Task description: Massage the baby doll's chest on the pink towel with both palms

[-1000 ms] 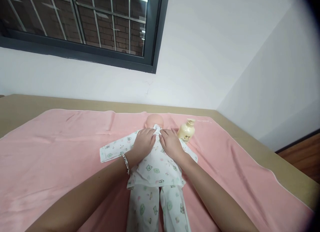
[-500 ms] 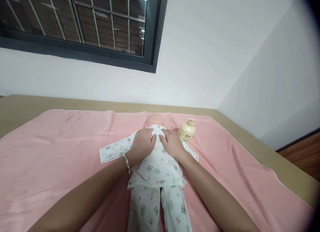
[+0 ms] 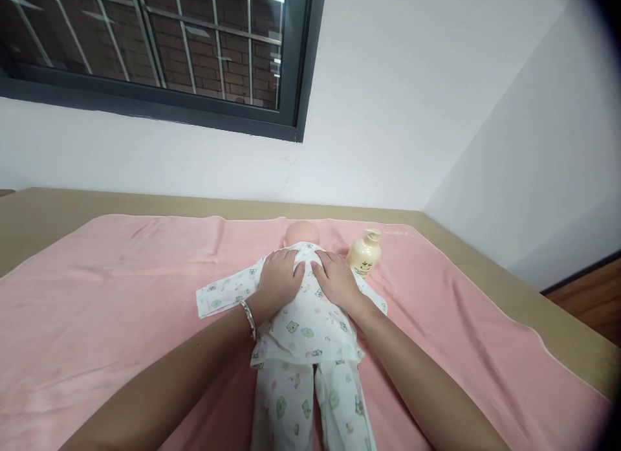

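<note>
A baby doll (image 3: 310, 321) in white printed pyjamas lies stretched out on a pink cloth (image 3: 121, 289), its bald head at the far end and its legs toward me. My left hand (image 3: 280, 277) rests flat on the doll's upper body at the left, fingers extended, a silver bangle on the wrist. On the right side of the same upper body lies my right hand (image 3: 338, 279), also flat with fingers out. The two thumbs point toward each other with a small gap between. Just beyond my right hand stands a pale yellow pump bottle (image 3: 365, 252).
The cloth covers most of a light wooden surface (image 3: 272, 208), whose bare border shows at the back and right. White walls (image 3: 388, 95) rise behind and to the right. A dark-framed window (image 3: 194, 108) with bars is at upper left. Brown wood (image 3: 589, 302) shows at the right edge.
The whole view has shifted very slightly. Both hands stay in the same place on the doll, and the bottle has not moved.
</note>
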A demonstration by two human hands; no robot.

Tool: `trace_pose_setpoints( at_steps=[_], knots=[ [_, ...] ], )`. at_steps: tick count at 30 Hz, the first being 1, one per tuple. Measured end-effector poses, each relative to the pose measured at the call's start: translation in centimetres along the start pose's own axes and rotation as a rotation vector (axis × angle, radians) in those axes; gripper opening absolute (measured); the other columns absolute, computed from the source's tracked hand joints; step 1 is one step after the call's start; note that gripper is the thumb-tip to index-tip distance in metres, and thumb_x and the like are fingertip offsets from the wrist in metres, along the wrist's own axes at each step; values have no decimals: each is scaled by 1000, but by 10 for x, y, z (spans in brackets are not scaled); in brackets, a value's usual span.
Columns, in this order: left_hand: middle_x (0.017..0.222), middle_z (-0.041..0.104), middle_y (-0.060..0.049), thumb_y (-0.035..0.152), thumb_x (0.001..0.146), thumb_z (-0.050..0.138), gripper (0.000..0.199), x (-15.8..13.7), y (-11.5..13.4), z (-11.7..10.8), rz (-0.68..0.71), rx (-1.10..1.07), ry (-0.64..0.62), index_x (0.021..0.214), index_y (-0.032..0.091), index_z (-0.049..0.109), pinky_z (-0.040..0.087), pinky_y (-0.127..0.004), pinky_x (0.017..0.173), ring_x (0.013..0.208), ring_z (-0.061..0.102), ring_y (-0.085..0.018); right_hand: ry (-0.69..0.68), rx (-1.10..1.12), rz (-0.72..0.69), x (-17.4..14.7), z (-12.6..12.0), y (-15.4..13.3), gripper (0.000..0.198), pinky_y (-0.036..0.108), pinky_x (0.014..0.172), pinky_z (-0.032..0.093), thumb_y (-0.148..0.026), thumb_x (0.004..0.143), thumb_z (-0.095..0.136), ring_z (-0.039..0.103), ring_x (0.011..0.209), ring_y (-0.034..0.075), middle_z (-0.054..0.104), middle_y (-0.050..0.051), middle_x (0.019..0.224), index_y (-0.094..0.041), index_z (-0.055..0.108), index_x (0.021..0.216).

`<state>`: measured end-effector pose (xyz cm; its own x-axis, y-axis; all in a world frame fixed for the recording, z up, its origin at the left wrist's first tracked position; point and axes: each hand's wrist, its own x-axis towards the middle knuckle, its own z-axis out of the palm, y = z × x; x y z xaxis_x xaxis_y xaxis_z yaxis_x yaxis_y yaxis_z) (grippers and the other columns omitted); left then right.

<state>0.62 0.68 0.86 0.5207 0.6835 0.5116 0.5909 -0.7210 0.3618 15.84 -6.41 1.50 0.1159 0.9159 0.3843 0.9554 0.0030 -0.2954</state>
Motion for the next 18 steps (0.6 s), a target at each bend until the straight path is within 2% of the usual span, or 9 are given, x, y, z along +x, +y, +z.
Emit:
trace_pose_setpoints(
  at_steps=[8,18],
  knots=[
    [102,67,-10,32,90,46,22,-5,3,3,-60,83,81,100,18,60,46,-43,90,100,59,-28,12,-3,-13,1,2,2,41,36,98,35,-36,99,33,52,115,24,61,10,124,-16,51,130],
    [111,67,-8,32,91,44,28,0,1,3,-91,37,-19,109,18,60,42,-44,98,107,59,-27,-27,-19,-7,5,0,4,39,35,95,36,-30,96,37,53,111,23,62,9,120,-18,51,130]
  ],
)
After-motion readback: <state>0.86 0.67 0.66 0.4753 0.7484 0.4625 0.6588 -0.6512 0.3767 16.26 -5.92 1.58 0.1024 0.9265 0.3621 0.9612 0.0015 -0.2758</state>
